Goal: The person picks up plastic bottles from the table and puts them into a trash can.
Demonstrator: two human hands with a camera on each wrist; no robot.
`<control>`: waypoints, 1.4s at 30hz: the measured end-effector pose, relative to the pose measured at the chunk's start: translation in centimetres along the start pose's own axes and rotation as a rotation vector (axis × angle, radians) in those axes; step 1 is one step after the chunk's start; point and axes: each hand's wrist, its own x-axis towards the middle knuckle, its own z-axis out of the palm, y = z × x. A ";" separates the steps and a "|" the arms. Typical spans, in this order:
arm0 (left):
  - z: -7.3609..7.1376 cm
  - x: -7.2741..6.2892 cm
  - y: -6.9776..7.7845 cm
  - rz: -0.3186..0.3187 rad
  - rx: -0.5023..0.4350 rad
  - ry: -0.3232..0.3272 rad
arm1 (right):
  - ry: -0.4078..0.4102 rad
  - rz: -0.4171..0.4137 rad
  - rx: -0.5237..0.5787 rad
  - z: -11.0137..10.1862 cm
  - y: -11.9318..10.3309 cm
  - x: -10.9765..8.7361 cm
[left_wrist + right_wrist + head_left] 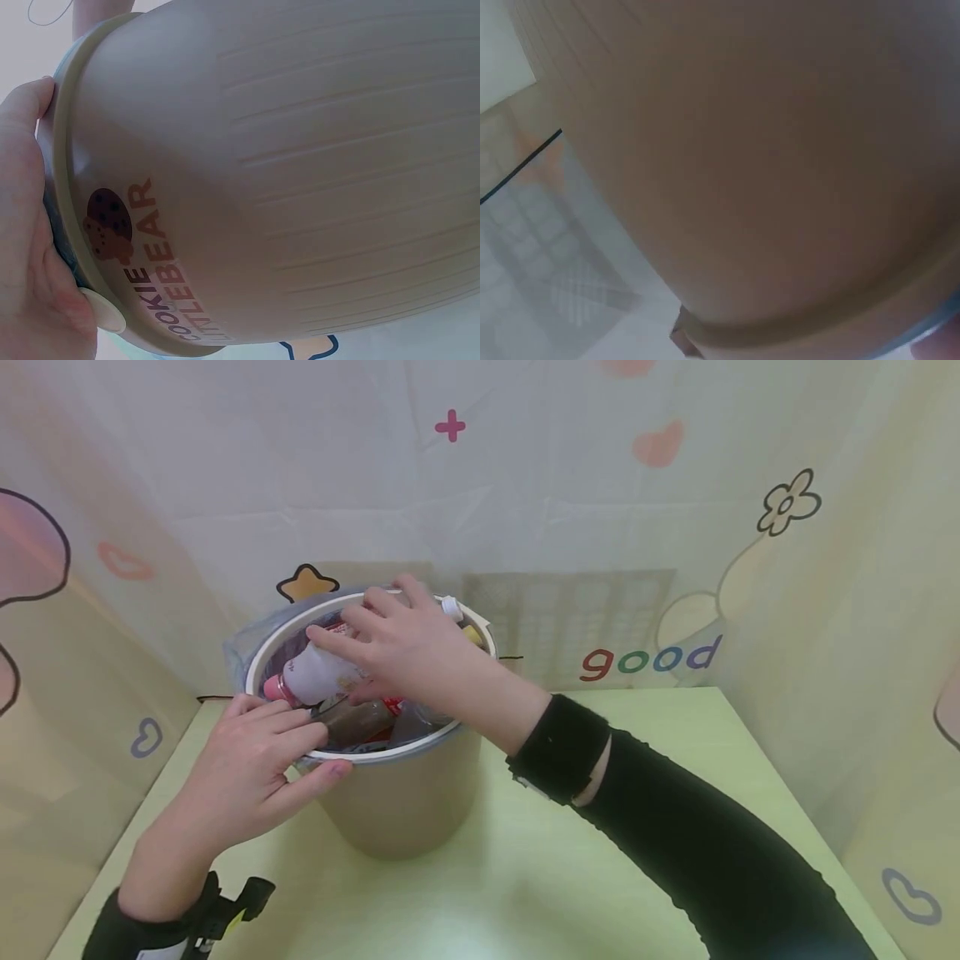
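Observation:
A beige trash can (405, 810) with a white rim ring stands on the table, lined with a bluish plastic bag (251, 639). Bottles and other waste fill it, among them a white bottle (315, 675) with a pink cap, lying on its side near the top. At the near left rim, my left hand (251, 760) grips the edge, fingers over the ring and thumb along its front. Over the mouth of the can is my right hand (420, 647), its fingers spread above the white bottle and reaching toward the far rim. Its palm side is hidden.
The pale green tabletop (600, 827) extends to the right and in front of the can. A printed curtain (555, 468) hangs close behind it and along both sides. In the left wrist view, the can wall bears a cookie bear print (109, 225).

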 end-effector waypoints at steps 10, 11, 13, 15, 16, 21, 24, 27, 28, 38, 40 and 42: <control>0.0 0.0 0.0 0.001 0.000 0.017 | 0.203 -0.064 0.136 1.0 0.7 -1.8; 0.0 0.0 0.0 0.000 0.001 0.015 | 0.202 -0.064 0.138 0.9 0.8 -2.0; 0.0 0.0 0.0 0.001 0.002 0.014 | 0.199 -0.057 0.153 0.9 1.1 -2.3; 0.0 0.0 0.1 0.001 0.001 0.014 | 0.193 -0.048 0.172 0.7 1.4 -2.6; 0.0 0.0 0.1 0.000 0.000 0.014 | 0.193 -0.044 0.183 0.7 1.5 -2.7; -0.1 0.1 0.2 -0.003 -0.002 0.011 | 0.245 -0.029 0.249 0.8 2.4 -3.9; -0.1 0.1 0.1 -0.003 -0.003 0.008 | 0.312 -0.019 0.284 1.2 3.1 -5.2; -0.2 0.0 0.1 -0.006 -0.003 0.004 | 0.356 -0.003 0.317 1.5 3.9 -6.8; -0.2 -0.1 0.0 -0.007 -0.003 0.003 | 0.362 0.005 0.323 1.6 4.1 -7.4; -0.4 -0.6 -0.4 -0.009 0.000 0.008 | 0.379 0.066 0.370 3.4 5.2 -14.4; -0.4 -0.7 -0.5 -0.004 0.009 0.016 | 0.376 0.080 0.383 4.3 5.2 -15.7; -0.3 -0.7 -0.6 -0.003 0.008 0.021 | 0.364 0.102 0.387 5.2 5.0 -17.0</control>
